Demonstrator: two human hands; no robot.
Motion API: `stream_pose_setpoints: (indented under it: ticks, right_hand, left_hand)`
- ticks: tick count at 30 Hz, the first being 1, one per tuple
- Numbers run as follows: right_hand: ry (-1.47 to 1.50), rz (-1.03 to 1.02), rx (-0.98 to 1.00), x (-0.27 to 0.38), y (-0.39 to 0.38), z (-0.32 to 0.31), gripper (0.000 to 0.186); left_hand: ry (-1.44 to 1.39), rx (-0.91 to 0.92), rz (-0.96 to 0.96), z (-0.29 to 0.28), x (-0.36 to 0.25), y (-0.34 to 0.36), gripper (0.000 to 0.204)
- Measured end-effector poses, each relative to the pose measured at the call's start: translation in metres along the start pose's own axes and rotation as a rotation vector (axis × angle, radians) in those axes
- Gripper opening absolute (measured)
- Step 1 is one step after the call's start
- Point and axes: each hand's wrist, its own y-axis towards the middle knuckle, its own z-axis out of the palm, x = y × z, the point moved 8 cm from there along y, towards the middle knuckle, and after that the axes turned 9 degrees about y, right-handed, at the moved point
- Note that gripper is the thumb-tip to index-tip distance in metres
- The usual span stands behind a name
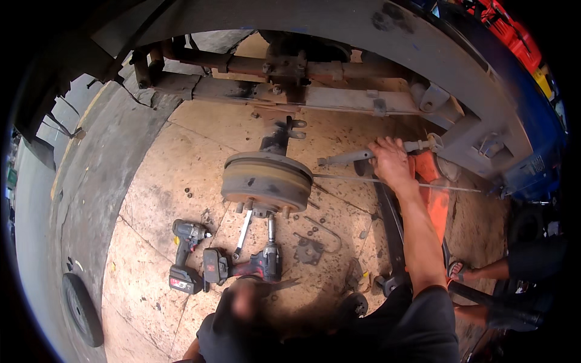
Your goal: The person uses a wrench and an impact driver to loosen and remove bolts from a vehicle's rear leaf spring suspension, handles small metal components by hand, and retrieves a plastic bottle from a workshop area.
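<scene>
My right hand [392, 162] is closed around a grey shock absorber [353, 157]. One end of it points toward the wheel hub, and the other meets the vehicle frame [478, 130] at the right. Left of this hand, a worn brake drum [266, 181] with wheel studs sits on the end of the axle [276, 139]. A bracket with two ears [296, 129] stands out from the axle behind the drum. My left hand is out of sight; dark clothing and a blurred patch fill the lower middle.
Two cordless impact wrenches [264, 264] [186, 260] and a spanner [243, 233] lie below the drum, with small nuts and a metal plate [308, 251] nearby. An orange floor jack [431, 199] stands at right. Leaf springs [242, 91] span above. A tyre [82, 308] lies left; another person's foot [457, 269] shows right.
</scene>
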Motion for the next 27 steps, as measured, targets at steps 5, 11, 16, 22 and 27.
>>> stream_pose_setpoints:
  ticks: [5,11,16,22,27]
  right_hand:
    - [-0.076,0.023,-0.065,0.002,0.0,0.001,0.029]
    - [0.454,-0.071,-0.212,0.083,0.006,-0.05,0.027]
    - [0.157,-0.596,-0.484,0.195,0.004,-0.107,0.041]
    - [0.103,-0.244,-0.307,0.229,0.108,-0.088,0.077]
    - [0.087,-0.133,-0.059,0.236,0.139,-0.063,0.083]
  left_hand:
    - [-0.027,-0.026,0.032,0.001,-0.024,0.012,0.033]
    - [-0.068,-0.055,0.042,-0.004,-0.036,0.015,0.028]
    - [-0.141,-0.113,0.032,-0.021,-0.028,0.009,0.024]
    - [-0.295,-0.427,-0.059,-0.098,0.018,0.031,0.019]
    - [-0.255,-0.495,-0.356,-0.135,0.067,0.037,0.019]
